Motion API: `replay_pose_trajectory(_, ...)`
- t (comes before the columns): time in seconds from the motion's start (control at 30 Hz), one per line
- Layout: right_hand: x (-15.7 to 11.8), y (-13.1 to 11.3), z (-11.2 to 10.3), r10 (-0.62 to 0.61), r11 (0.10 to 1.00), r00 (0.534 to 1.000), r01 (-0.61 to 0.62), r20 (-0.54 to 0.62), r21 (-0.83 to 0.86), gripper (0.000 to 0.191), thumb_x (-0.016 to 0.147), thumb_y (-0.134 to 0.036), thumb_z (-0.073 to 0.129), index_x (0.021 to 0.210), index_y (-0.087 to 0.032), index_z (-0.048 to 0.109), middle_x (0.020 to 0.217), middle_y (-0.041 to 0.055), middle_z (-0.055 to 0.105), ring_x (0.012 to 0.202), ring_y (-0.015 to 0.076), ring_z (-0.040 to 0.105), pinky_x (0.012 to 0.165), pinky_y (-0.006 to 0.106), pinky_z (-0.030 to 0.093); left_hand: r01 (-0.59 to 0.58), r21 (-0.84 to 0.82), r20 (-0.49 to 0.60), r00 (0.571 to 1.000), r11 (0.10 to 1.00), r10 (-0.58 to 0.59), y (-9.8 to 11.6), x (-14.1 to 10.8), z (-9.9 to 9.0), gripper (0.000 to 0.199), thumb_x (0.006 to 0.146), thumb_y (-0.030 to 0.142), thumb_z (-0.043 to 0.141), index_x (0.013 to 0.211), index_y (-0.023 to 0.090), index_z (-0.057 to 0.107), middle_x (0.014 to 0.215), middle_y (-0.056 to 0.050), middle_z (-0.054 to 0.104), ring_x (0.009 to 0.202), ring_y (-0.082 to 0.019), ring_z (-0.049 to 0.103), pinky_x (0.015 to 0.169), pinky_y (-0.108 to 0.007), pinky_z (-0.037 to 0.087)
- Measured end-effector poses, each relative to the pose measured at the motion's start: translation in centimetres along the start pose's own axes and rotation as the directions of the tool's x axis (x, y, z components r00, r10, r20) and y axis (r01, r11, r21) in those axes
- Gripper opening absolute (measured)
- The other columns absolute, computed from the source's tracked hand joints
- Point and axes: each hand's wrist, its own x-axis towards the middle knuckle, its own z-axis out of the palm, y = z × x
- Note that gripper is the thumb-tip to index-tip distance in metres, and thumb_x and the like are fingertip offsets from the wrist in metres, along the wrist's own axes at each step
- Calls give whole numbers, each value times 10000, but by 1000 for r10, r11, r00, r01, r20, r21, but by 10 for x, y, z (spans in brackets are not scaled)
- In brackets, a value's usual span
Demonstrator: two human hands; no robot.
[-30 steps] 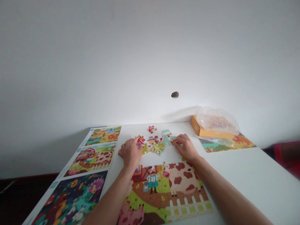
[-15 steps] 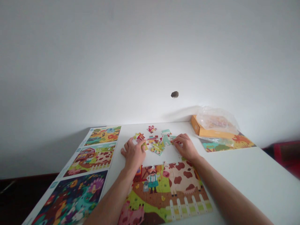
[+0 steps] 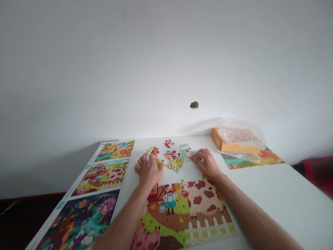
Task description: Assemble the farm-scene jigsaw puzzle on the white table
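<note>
My left hand rests on the table over loose puzzle pieces with a red barn print; its fingers are curled but apart, and nothing is gripped in them. The fingers of my right hand are bent together at the right edge of the loose pile, at a small piece partly hidden by them. Between the hands lie several loose pieces, among them a pale green one and a yellow-green one. Nearer me is the joined farm puzzle with a cow, a farmer and a white fence.
Three picture sheets lie along the left side of the white table. At the back right, a clear plastic bag sits on an orange box, beside another picture sheet. A wall stands behind.
My left thumb and fingers have shifted slightly nearer me and uncovered more of the barn pieces. My right hand has hardly moved.
</note>
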Motion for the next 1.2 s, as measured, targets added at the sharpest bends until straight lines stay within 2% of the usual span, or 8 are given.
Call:
replay_pose_trajectory(0.1,1,-3,-2,-8,1000,1000,8,-5,6,113,897,-222,556,893,-217,668,884,64,642,875,216,548,804,357,453,-122,-205,-75,991,971,109,-1,3,1,175,802,267,595,963,204,568,1070,-103,619,1066,-293,568,937,-490,413)
replay_pose_trajectory(0.17,1,-7,-3,-23,999,1000,23,11,24,108,899,-231,555,934,-215,657,893,64,644,864,211,556,795,352,460,-242,-422,-86,970,874,227,0,3,2,131,840,238,554,969,219,546,949,-47,667,920,-212,641,876,-372,478)
replay_pose_trajectory(0.3,1,-19,-5,-81,994,992,73,92,82,171,899,-289,583,1048,-218,629,920,58,653,868,203,571,800,345,468,-319,-635,-2,911,703,412,7,-6,5,322,848,266,589,1153,259,487,993,-9,698,926,-166,671,832,-279,514)
replay_pose_trajectory(0.4,1,-22,-5,-97,994,986,89,136,63,202,895,-310,596,1075,-225,630,934,58,659,894,211,564,818,355,465,-341,-616,43,886,710,462,8,-9,7,370,864,270,574,1219,266,471,1063,-26,679,975,-182,655,842,-299,518)
replay_pose_trajectory(0.57,1,-14,-3,-16,996,995,25,98,-89,249,862,-308,631,1101,-241,647,1039,82,639,964,242,535,866,403,448,-425,-363,-49,897,829,439,0,0,10,379,855,122,493,1191,268,589,1128,-62,607,1100,-234,546,999,-429,424)
replay_pose_trajectory(0.7,0,-11,-2,23,987,993,-4,116,-160,327,843,-346,651,1159,-261,632,1156,86,611,1062,269,500,913,443,422,-411,-213,-4,908,887,419,1,-2,7,319,853,310,571,1164,310,643,1236,-69,542,1155,-289,471,988,-486,396)
replay_pose_trajectory(0.83,-1,-15,-2,17,986,985,12,174,-164,339,843,-373,649,1166,-273,628,1191,78,606,1097,273,483,918,449,413,-399,-166,88,905,902,417,7,-8,3,499,747,493,670,1207,306,615,1295,-87,503,1197,-336,420,964,-515,386)
replay_pose_trajectory(1.2,0,-15,-3,-56,995,989,67,134,-76,227,867,-326,626,1082,-258,656,1115,90,636,1047,261,512,876,438,424,-368,-203,82,917,907,391,6,-6,4,177,792,292,623,955,272,687,1242,-80,533,1187,-324,414,935,-526,392)
